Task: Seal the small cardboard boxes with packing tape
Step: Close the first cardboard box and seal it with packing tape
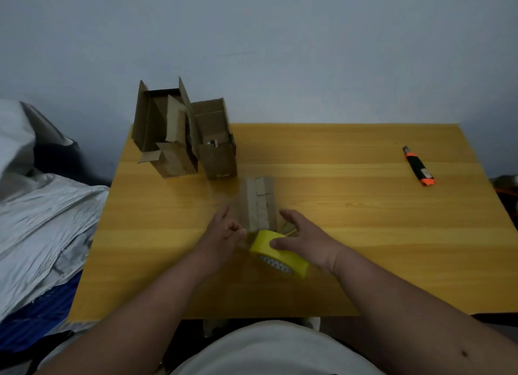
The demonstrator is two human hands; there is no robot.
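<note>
We have one small cardboard box lying flat at mid-bench, flaps shut, a pale strip of tape already down its top seam. Our right hand grips the yellow tape roll at the box's near end; our left hand pinches what looks like the loose tape end beside it. We judge this box partly sealed. Two more boxes stand at the far left, flaps open, untaped. An orange utility knife lies well apart, far right.
</note>
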